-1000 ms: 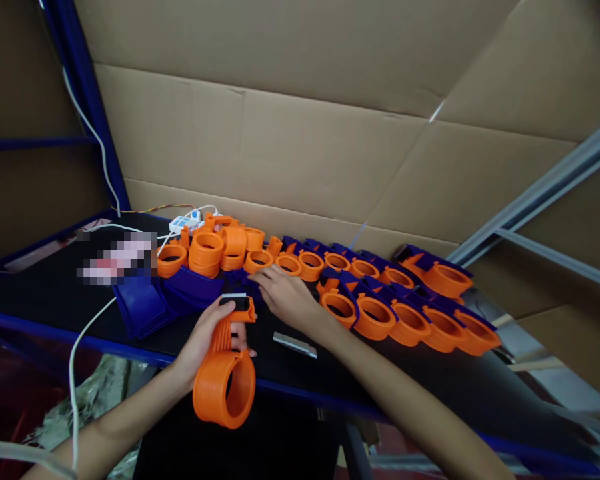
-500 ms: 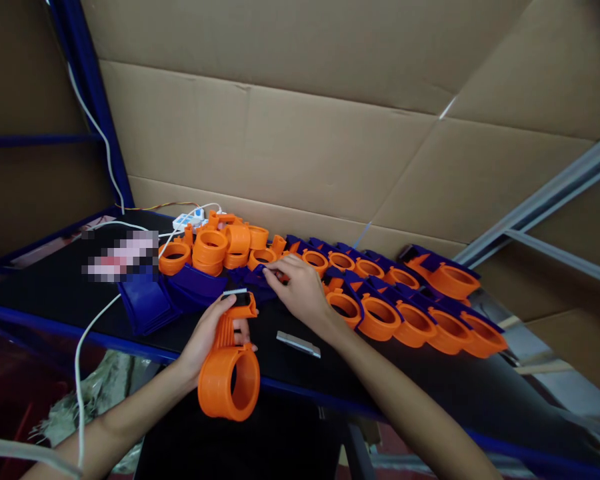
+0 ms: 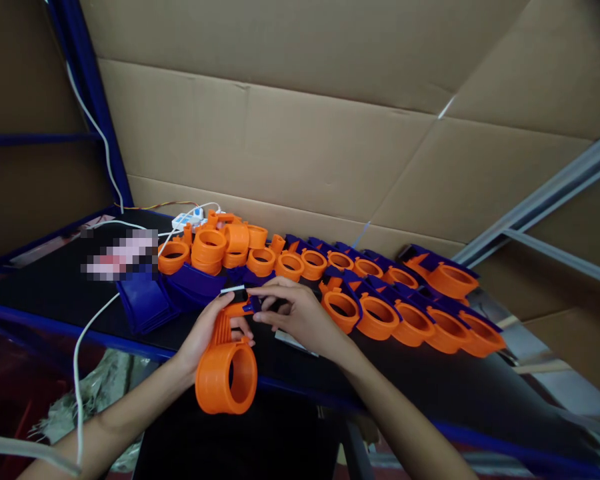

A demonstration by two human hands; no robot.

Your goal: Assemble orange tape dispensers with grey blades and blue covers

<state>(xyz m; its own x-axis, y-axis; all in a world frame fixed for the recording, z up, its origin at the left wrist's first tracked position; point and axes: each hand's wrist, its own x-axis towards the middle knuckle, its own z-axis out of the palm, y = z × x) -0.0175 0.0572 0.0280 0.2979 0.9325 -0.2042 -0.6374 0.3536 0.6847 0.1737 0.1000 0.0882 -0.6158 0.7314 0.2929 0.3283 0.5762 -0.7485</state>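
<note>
Orange plastic makes up the tape dispenser (image 3: 214,383) in the left hand (image 3: 203,337), whose fingers wrap the ribbed handle from behind, closed firmly around it. Its round hoop hangs below that grip, clear of the palm and out over the front edge of the black tabletop (image 3: 405,380), while the head sits above, with the thumb pressed beside the black pad (image 3: 240,295) under a pale serrated blade (image 3: 233,289). Against the right end of the head is a small blue piece (image 3: 250,307), pinched between the thumb and forefinger of the right hand (image 3: 300,310); whether it is seated, I cannot tell. Just beneath the right hand, partly covered by it, lies a grey metal strip (image 3: 293,343). Dark blue flat pieces (image 3: 143,300) lie left of the dispenser, loose orange hoops (image 3: 209,243) are heaped behind it, and rows of orange-and-blue dispensers (image 3: 377,320) stretch to the right.
</note>
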